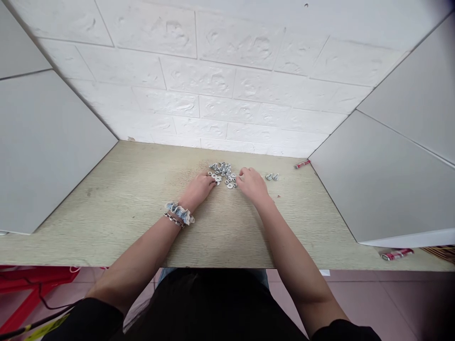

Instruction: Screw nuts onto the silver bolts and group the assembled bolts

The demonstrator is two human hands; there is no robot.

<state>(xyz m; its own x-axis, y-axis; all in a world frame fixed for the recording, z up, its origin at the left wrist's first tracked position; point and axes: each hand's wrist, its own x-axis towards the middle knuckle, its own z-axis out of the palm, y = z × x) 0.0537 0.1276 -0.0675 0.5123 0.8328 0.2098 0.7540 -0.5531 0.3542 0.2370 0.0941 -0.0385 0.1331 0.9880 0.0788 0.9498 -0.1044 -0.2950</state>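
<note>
A pile of silver bolts (223,168) lies near the middle of the wooden table, with washers (230,185) and nuts at its front side. My left hand (199,190) is at the left front edge of the pile, fingers bent together over some washers; what they grip is too small to make out. On the right side of the pile is my right hand (253,183), its fingers curled in by the nuts and washers, and its fingertips are partly hidden. Two bolts (272,176) lie apart, to the right of my right hand.
The wooden table (124,199) ends at a white brick-patterned wall (213,109). Grey panels (46,151) stand at both sides. One red battery (302,164) lies at the back right, another (397,254) at the front right, beside a woven item (441,252).
</note>
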